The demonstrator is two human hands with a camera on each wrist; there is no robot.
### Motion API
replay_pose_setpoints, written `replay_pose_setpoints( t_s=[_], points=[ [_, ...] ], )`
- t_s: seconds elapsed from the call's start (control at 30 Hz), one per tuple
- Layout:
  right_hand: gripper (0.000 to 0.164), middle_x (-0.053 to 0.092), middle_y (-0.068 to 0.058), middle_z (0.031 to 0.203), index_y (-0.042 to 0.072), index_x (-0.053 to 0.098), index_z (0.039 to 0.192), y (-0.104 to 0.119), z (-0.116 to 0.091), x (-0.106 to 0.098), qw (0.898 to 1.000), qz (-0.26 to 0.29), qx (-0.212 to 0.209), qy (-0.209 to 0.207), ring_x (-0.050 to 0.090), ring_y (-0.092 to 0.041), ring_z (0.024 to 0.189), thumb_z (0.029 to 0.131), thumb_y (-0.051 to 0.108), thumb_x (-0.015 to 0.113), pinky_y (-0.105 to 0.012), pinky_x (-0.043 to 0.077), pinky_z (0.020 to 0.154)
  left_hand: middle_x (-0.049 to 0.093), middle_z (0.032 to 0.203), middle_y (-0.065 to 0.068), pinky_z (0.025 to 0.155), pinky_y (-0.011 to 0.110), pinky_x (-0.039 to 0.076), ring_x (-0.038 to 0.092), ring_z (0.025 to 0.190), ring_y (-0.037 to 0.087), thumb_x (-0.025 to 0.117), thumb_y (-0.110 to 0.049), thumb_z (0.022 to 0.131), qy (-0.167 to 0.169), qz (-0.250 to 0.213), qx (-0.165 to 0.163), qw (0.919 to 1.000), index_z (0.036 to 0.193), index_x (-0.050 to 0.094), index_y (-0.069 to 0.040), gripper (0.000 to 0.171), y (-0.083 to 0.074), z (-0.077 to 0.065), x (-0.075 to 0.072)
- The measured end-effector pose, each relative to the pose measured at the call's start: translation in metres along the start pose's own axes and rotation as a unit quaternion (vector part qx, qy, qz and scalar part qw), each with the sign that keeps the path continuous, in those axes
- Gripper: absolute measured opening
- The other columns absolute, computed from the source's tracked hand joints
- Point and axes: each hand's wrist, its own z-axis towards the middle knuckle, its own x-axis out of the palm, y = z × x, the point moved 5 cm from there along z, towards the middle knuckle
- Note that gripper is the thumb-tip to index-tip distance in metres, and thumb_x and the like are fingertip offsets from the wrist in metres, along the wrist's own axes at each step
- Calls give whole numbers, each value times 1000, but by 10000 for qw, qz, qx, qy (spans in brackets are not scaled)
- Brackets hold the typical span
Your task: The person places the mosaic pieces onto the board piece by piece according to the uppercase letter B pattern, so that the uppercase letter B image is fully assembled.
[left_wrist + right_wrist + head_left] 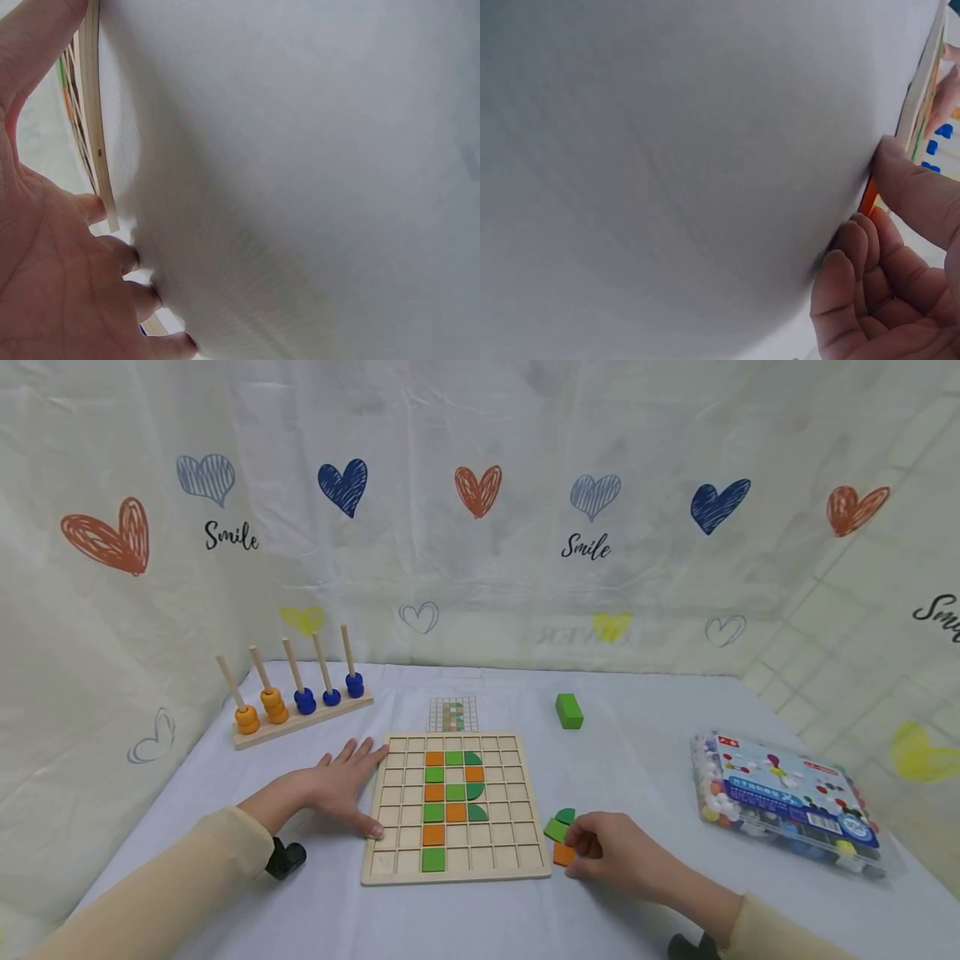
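Note:
A wooden grid board lies on the table, its middle columns holding orange and light green square tiles and dark green rounded ones. My left hand rests flat with fingers spread at the board's left edge, its thumb and index finger touching that edge. Just right of the board, my right hand pinches an orange square tile low at the table; in the right wrist view the orange tile shows between thumb and curled fingers. A light green tile and a dark green rounded tile lie beside those fingers.
A small printed grid card lies behind the board. Farther right sits a green block. A peg stand with orange and blue beads is at the back left. A clear plastic box of colourful pieces lies at the right.

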Motion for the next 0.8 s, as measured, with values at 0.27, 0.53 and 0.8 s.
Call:
replay_pose_setpoints(
  t_s=[0.27, 0.53, 0.8],
  points=[
    [21, 62, 2, 81, 9, 71, 96, -4, 0, -3, 9995, -33, 262, 148, 54, -15, 76, 81, 12, 86, -21, 47, 65, 5, 169, 31, 117, 80, 6, 0, 154, 56, 84, -63, 72, -30, 11, 23, 10000, 163, 14, -3, 129, 1, 0, 1],
    [18, 63, 4, 84, 8, 70, 96, 9, 1, -11, 9995, 15, -294, 100, 54, -14, 77, 84, 11, 83, -20, 48, 65, 5, 169, 31, 116, 80, 6, 0, 154, 57, 85, -63, 72, -33, 36, 29, 10000, 163, 15, -3, 129, 0, 0, 0],
    [19, 63, 4, 84, 7, 71, 97, 44, 15, -3, 9973, 103, -717, 78, 54, -13, 78, 84, 10, 83, -20, 48, 66, 5, 169, 31, 116, 80, 5, -1, 154, 56, 84, -63, 72, -40, 12, 5, 10000, 163, 14, -4, 129, 1, -1, 0]
  ],
)
